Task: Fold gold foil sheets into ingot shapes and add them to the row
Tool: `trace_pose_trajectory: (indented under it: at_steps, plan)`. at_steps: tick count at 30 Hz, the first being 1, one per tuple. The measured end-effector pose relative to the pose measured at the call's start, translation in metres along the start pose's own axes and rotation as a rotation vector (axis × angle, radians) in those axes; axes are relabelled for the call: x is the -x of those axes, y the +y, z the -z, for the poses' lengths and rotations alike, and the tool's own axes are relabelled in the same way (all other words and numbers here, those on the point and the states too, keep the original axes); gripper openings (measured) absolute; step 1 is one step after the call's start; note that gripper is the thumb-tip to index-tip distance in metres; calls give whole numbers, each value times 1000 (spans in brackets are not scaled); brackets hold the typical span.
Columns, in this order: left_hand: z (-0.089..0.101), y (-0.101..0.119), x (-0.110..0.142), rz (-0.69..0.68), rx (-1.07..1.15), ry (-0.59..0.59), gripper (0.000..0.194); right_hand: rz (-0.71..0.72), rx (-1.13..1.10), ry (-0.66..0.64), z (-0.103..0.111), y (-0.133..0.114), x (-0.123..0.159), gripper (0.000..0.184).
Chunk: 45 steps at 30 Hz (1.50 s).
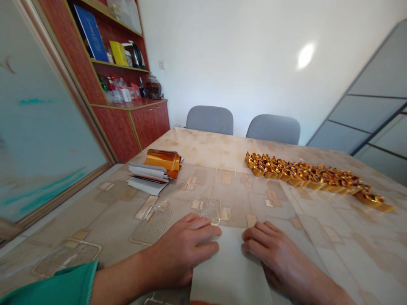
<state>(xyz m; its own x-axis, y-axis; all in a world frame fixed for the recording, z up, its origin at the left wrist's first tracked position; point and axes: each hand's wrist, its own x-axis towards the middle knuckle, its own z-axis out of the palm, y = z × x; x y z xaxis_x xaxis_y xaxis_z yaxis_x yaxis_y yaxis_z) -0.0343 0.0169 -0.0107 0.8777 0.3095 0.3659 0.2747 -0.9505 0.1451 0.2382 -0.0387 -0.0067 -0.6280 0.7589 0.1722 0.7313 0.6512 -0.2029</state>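
Observation:
A pale sheet of paper point(229, 267) lies before me on the patterned tablecloth, running out of the bottom of the view, where a strip of orange shows. My left hand point(192, 241) holds its upper left corner, fingers together and lightly bent over the edge. At the upper right corner, my right hand point(267, 243) has its fingers curled on the paper's edge. Both thumbs are mostly hidden under the hands. Further off to the left lies a stack of gold foil sheets point(162, 163) with pale backs. Many folded gold foil pieces point(302, 171) stand in rows to the right.
The table point(216, 148) carries a patterned cloth under a clear cover. Two grey chairs point(210, 120) stand at its far side. A red-brown cabinet point(127, 123) with shelves of household items is at the far left, beside a frosted glass panel point(47, 114).

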Motion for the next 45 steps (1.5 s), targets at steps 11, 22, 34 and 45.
trace_pose_trajectory:
  at_steps: [11,22,34,45]
  plan:
    - [-12,7,9,150,230,-34,17,-152,-226,-254,23,-12,-3,22]
    - [-21,4,11,445,274,104,26,-322,-389,-25,-15,3,-2,31]
    - [-19,5,10,315,127,104,18,-434,-195,96,-27,4,-2,18]
    - [-17,5,4,260,-25,144,27,-448,-123,148,-31,4,-3,18]
